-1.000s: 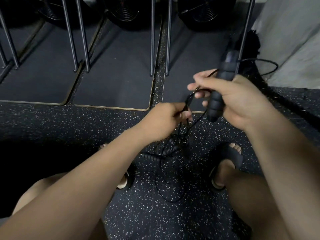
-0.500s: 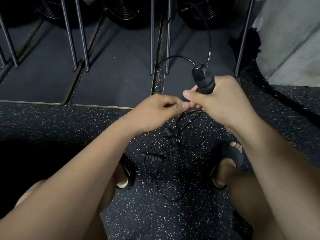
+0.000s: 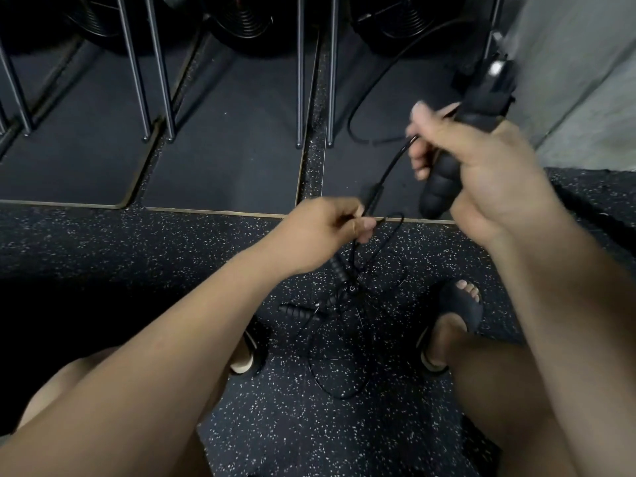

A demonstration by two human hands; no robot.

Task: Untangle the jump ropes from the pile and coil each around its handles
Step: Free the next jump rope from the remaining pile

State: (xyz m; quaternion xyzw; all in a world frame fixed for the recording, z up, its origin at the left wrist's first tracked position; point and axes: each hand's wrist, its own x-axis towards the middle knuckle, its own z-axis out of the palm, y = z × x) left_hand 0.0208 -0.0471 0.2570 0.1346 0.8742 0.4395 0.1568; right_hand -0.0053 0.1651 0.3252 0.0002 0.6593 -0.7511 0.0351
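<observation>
Grip of right hand point(image 3: 488, 166) clamped round a black ribbed handle point(image 3: 442, 187), held tilted; grip of left hand point(image 3: 323, 228) pinched together on a thin black rope point(image 3: 390, 171), below and left of the right grip; rope runs straight between both grips; pile point(image 3: 347, 290) of tangled rope and loose handles lies on speckled floor point(image 3: 172, 242) just under the left grip, between the sandals point(image 3: 461, 304).

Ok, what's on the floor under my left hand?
A tangled pile of thin black rope with ribbed handles showing. The left hand covers the upper end of one handle.
</observation>
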